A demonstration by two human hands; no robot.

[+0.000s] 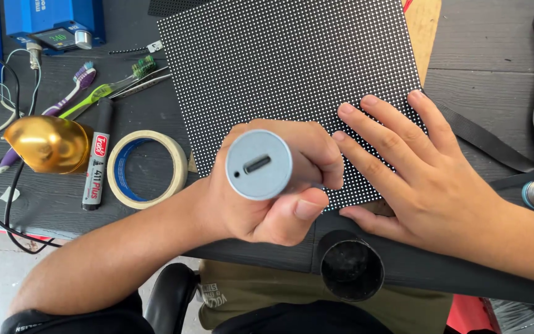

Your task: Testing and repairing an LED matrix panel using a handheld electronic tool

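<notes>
Left grip (267,185) clenched around grey cylinder (259,164); right hand (421,173) spread flat on dotted panel (292,80) near table (63,198) front edge.

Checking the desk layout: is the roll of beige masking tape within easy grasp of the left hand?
Probably not: the left hand is wrapped around a grey cylindrical tool, though the masking tape lies unobstructed beside that wrist.

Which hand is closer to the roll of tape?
The left hand. It grips a grey tool just to the right of the roll of tape, without touching it. The right hand lies flat on the dotted black panel, farther off to the right.
</notes>
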